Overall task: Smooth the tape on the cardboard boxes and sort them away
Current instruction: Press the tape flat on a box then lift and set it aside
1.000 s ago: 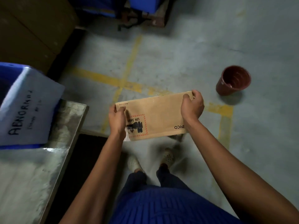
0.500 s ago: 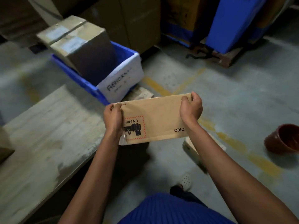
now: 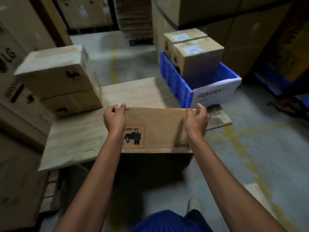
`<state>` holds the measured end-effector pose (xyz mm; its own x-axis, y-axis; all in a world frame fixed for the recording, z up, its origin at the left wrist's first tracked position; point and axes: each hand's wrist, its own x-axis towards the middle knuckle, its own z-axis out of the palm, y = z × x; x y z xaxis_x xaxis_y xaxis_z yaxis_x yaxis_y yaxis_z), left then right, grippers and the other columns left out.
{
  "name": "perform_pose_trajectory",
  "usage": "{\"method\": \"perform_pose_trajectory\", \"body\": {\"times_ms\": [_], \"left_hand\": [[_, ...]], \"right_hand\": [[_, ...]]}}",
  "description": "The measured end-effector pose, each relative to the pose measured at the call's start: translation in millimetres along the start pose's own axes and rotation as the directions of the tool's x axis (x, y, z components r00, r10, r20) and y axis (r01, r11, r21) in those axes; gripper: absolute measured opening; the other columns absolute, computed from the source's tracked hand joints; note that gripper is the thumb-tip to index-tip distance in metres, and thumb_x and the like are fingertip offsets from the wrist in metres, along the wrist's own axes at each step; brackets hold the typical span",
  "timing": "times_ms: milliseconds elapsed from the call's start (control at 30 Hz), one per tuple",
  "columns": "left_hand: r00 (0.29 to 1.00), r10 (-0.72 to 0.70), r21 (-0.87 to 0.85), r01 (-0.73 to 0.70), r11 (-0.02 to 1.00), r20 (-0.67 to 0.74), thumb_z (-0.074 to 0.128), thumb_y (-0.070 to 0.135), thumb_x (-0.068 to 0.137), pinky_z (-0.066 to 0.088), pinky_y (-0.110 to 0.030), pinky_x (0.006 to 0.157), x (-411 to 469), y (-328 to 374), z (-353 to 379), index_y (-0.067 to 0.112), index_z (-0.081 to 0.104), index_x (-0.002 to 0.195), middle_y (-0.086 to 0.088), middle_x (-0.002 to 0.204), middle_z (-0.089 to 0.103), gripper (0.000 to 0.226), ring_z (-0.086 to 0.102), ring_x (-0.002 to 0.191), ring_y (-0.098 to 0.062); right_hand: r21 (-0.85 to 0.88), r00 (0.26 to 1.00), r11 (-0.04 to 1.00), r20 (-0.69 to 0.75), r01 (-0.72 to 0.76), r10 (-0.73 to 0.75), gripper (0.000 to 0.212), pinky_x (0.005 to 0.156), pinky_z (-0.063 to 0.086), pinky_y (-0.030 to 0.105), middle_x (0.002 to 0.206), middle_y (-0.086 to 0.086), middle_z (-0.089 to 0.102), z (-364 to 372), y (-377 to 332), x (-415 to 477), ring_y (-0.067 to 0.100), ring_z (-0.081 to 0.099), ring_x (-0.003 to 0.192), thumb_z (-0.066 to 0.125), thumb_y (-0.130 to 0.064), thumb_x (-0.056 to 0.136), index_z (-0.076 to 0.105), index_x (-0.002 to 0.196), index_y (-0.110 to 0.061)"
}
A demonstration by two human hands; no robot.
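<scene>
Your left hand (image 3: 115,119) & right hand (image 3: 197,121) grip opposite ends of the cardboard box (image 3: 157,129), held over the counter (image 3: 78,139) near edge; blue bin (image 3: 175,86) far right.

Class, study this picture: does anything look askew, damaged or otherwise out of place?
The held box shows its UN 3481 and PICO print upside down to the wearer. Two boxes in the blue crate sit tilted and stick up past its rim.
</scene>
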<state>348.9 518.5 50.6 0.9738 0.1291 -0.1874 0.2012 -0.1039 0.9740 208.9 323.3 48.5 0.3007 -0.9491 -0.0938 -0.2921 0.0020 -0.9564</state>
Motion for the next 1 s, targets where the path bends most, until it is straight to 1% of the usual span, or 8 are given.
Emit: {"method": "perform_pose_trajectory", "body": {"times_ms": [167,300,433,500,667,800,933,1000], "left_hand": [[0.994,0.043,-0.022,-0.046,0.999,-0.101,0.069,0.017,0.088,0.056,-0.036,0.091,29.8,-7.2,-36.6,0.025,0.063,0.125,0.001,0.12,0.064,0.039,0.063,0.104,-0.017],[0.997,0.057,0.05,-0.054,0.997,-0.049,0.067,0.002,0.089,0.054,-0.036,0.095,49.6,-39.7,-41.9,0.02,0.06,0.13,-0.001,0.126,0.062,0.045,0.058,0.113,-0.018],[0.999,-0.011,0.164,0.017,0.986,-0.038,0.067,0.004,0.091,0.05,-0.038,0.101,66.2,-75.2,-38.7,0.014,0.06,0.133,-0.007,0.134,0.061,0.044,0.057,0.123,-0.025],[1.0,-0.021,0.22,0.023,0.975,-0.01,0.065,0.006,0.094,0.046,-0.036,0.106,73.0,-89.4,-35.0,0.01,0.056,0.138,-0.009,0.141,0.057,0.046,0.053,0.13,-0.026],[0.999,0.019,0.292,-0.01,0.956,-0.029,0.057,0.01,0.1,0.038,-0.026,0.102,102.5,-90.7,-12.8,0.011,0.053,0.143,-0.008,0.146,0.053,0.043,0.049,0.133,-0.024],[0.998,0.066,0.383,-0.051,0.922,-0.025,0.05,0.014,0.104,0.036,-0.033,0.11,115.4,-88.0,-1.6,0.009,0.051,0.144,-0.01,0.149,0.049,0.041,0.044,0.138,-0.027],[0.995,0.1,0.482,-0.092,0.871,0.01,0.052,0.017,0.103,0.039,-0.034,0.106,136.5,-85.5,-3.2,0.009,0.051,0.143,-0.012,0.146,0.052,0.041,0.049,0.133,-0.029],[0.993,0.11,0.578,-0.118,0.808,0.049,0.053,0.017,0.102,0.041,-0.036,0.104,146.1,-82.1,-5.4,0.009,0.053,0.141,-0.013,0.144,0.054,0.04,0.051,0.13,-0.031]], "right_hand": [[-0.032,0.954,0.993,0.28,0.116,-0.102,0.042,0.099,0.04,0.025,0.137,0.011,0.041,46.8,-1.1,-5.1,0.019,0.053,0.107,0.063,-0.022,0.092,0.06,0.132,-0.015],[-0.137,0.884,0.985,0.467,0.108,-0.032,0.037,0.091,0.045,0.026,0.138,0.01,0.037,66.7,25.7,6.7,0.019,0.054,0.105,0.066,-0.026,0.094,0.061,0.129,-0.016],[-0.179,0.82,0.973,0.572,0.147,-0.018,0.034,0.082,0.041,0.014,0.136,0.008,0.036,81.7,40.4,23.1,0.015,0.053,0.106,0.066,-0.022,0.096,0.061,0.129,-0.014],[-0.198,0.79,0.968,0.613,0.155,-0.002,0.036,0.09,0.04,0.019,0.137,0.007,0.034,91.1,43.7,31.8,0.016,0.053,0.109,0.068,-0.023,0.095,0.061,0.129,-0.015],[-0.222,0.744,0.948,0.668,0.227,-0.022,0.039,0.098,0.041,0.025,0.14,0.003,0.033,111.8,49.6,53.3,0.012,0.052,0.108,0.073,-0.025,0.09,0.063,0.128,-0.018],[-0.239,0.698,0.927,0.715,0.288,-0.033,0.047,0.092,0.041,0.025,0.144,0.001,0.029,127.0,47.8,68.2,0.013,0.053,0.111,0.073,-0.031,0.089,0.059,0.133,-0.021],[-0.286,0.634,0.871,0.773,0.4,-0.037,0.055,0.091,0.038,0.026,0.149,0.004,0.022,141.7,39.8,80.4,0.02,0.053,0.116,0.072,-0.035,0.09,0.052,0.14,-0.021],[-0.348,0.641,0.815,0.767,0.464,-0.037,0.055,0.102,0.038,0.033,0.152,0.009,0.021,149.0,35.7,80.6,0.027,0.049,0.129,0.069,-0.038,0.092,0.05,0.14,-0.021]]}}
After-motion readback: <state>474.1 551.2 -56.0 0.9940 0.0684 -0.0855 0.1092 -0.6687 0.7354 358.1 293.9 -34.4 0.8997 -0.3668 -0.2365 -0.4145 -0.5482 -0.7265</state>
